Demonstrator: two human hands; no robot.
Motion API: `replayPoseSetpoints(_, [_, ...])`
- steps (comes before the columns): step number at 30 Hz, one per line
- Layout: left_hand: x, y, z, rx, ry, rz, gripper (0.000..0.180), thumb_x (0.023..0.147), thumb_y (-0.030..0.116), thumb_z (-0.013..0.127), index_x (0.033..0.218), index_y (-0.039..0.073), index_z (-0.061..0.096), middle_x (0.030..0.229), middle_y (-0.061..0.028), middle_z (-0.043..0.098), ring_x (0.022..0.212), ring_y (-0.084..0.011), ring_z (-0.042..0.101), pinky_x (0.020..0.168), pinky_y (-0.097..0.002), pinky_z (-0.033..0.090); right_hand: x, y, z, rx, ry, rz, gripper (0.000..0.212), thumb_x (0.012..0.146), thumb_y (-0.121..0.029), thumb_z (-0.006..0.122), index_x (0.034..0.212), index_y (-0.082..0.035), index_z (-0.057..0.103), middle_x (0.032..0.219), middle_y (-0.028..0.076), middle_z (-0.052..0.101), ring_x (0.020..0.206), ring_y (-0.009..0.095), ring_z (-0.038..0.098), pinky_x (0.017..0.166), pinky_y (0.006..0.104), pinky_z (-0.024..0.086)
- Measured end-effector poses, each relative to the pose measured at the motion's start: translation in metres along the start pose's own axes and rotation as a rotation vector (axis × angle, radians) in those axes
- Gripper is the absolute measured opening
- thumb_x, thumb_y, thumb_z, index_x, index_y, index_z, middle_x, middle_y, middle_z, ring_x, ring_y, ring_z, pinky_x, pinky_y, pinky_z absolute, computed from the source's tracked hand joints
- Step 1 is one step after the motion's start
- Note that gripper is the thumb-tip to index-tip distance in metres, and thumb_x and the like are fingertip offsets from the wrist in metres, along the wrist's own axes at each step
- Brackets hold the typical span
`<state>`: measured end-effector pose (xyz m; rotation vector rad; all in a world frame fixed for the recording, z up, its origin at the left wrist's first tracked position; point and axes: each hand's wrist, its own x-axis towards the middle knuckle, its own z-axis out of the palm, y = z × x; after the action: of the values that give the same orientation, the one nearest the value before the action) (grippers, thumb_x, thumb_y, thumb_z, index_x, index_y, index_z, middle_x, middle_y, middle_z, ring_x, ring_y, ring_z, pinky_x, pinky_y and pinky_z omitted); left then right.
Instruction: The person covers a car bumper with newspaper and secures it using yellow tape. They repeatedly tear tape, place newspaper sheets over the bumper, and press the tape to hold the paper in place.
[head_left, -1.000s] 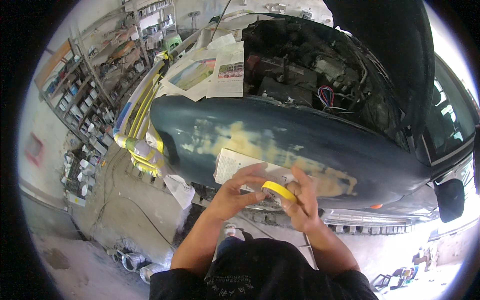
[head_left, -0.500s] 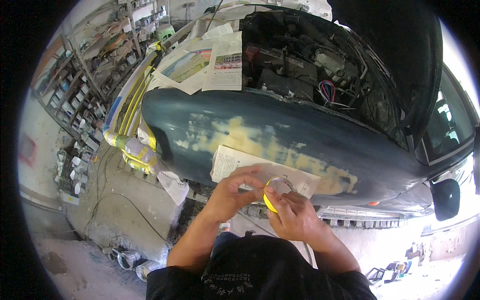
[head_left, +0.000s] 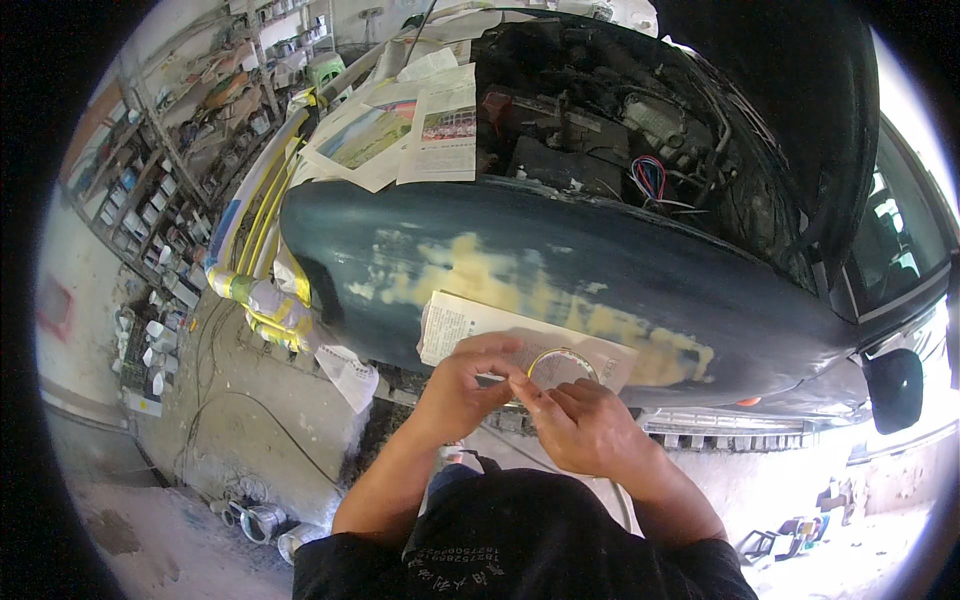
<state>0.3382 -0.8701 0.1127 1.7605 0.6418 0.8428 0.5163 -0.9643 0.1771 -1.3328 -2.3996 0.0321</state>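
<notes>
My right hand (head_left: 585,425) is closed around a roll of yellow tape (head_left: 533,366), whose ring shows above the knuckles. Close beside it, my left hand (head_left: 462,392) is curled, with thumb and forefinger brought together at the tip of the right thumb. Whatever those left fingertips pinch is too small to make out. Just beyond both hands, folded printed paper (head_left: 465,328) lies against the dark car fender (head_left: 360,230), partly hidden by the fingers. Pale yellow filler patches (head_left: 465,270) spread over the fender behind the paper.
Newspaper sheets (head_left: 437,130) cover the car's front beside the exposed engine bay (head_left: 600,130). A bumper wrapped in yellow tape and paper (head_left: 265,300) stands to the left. Shelves of cans (head_left: 140,210) line the left wall. A side mirror (head_left: 893,390) sticks out at right.
My right hand has turned over the tape roll, so its yellow outer face is now mostly hidden. The two thumbs have come closer together; the left hand has barely moved.
</notes>
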Motion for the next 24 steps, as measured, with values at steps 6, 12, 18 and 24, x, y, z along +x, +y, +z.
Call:
replayPoseSetpoints(6, [0.003, 0.004, 0.000, 0.085, 0.002, 0.043, 0.016, 0.075, 0.006, 0.074, 0.090, 0.005, 0.069, 0.120, -0.0116, 0.061, 0.118, -0.0257, 0.053, 0.099, -0.0370, 0.042, -0.001, 0.001, -0.004, 0.053, -0.014, -0.033, 0.063, 0.078, -0.005, 0.057, 0.139, -0.003, 0.041, 0.074, 0.010, 0.061, 0.065, 0.028, 0.062, 0.058, 0.0401, 0.050])
replayPoseSetpoints(12, [0.000, -0.001, 0.005, -0.146, 0.005, -0.022, 0.007, 0.081, 0.003, 0.066, 0.086, 0.004, 0.063, 0.125, -0.0139, 0.055, 0.121, -0.0250, 0.049, 0.100, -0.0359, 0.038, 0.000, -0.005, -0.003, 0.198, 0.013, 0.139, 0.068, 0.077, -0.003, 0.066, 0.138, 0.006, 0.036, 0.087, 0.024, 0.064, 0.076, 0.036, 0.067, 0.070, 0.0415, 0.054])
replayPoseSetpoints(18, [-0.001, -0.005, 0.008, -0.279, -0.008, -0.009, 0.005, 0.086, 0.002, 0.062, 0.086, 0.003, 0.058, 0.126, -0.0146, 0.051, 0.124, -0.0234, 0.045, 0.100, -0.0340, 0.035, -0.001, 0.000, -0.002, 0.219, 0.077, 0.119, 0.066, 0.079, -0.004, 0.066, 0.138, 0.004, 0.037, 0.096, 0.026, 0.064, 0.083, 0.040, 0.065, 0.074, 0.0425, 0.054])
replayPoseSetpoints(24, [-0.001, -0.013, 0.016, -0.204, 0.145, -0.022, 0.007, 0.091, 0.002, 0.058, 0.093, 0.002, 0.051, 0.122, -0.0126, 0.051, 0.111, -0.0167, 0.048, 0.094, -0.0287, 0.038, -0.001, -0.005, -0.022, 0.361, 0.089, 0.294, 0.057, 0.081, -0.006, 0.062, 0.136, -0.005, 0.045, 0.098, 0.021, 0.063, 0.086, 0.038, 0.064, 0.073, 0.0434, 0.053])
